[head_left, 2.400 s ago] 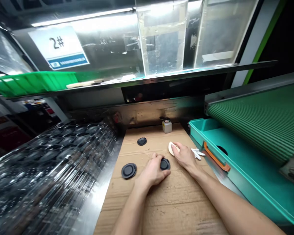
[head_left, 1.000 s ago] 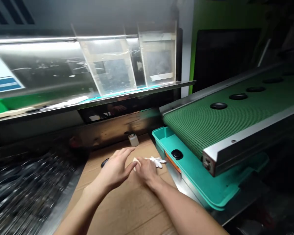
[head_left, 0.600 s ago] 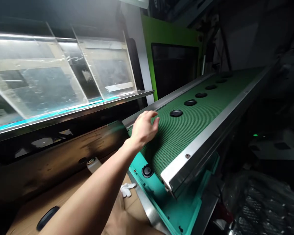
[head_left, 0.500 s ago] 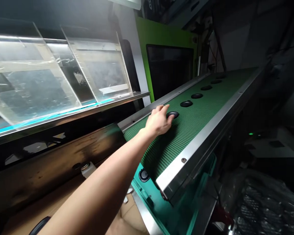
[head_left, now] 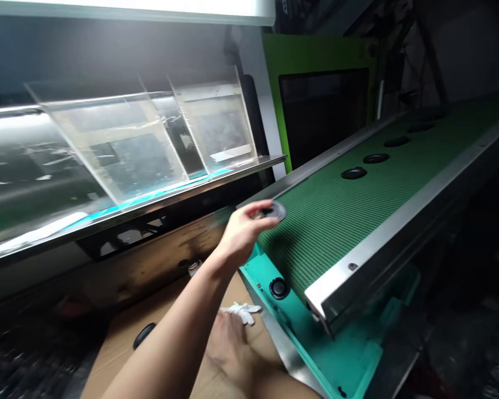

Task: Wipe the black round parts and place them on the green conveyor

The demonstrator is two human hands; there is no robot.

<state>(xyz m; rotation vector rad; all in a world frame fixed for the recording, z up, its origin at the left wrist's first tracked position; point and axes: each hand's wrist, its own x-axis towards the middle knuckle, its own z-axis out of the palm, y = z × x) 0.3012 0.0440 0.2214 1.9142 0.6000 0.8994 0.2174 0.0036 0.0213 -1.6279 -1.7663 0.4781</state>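
Note:
My left hand is raised over the near end of the green conveyor belt. Its thumb and fingers pinch a round dark part, slightly blurred, tilted and clear of the belt. Low in the view, my right hand rests over the brown cardboard, beside a white glove. The left forearm covers its fingers, so their state is hidden. A black round part lies on the cardboard at the left. Another black round part sits on a teal crate.
More black discs lie in a row along the belt, the closest being one black disc. A metal side rail edges the belt. Below its end stands the teal crate. Clear panels and a green machine stand behind.
My left hand has lifted the nearest round part off the belt and drawn it back toward me. The view has swung left, bringing my right hand and the white glove into sight.

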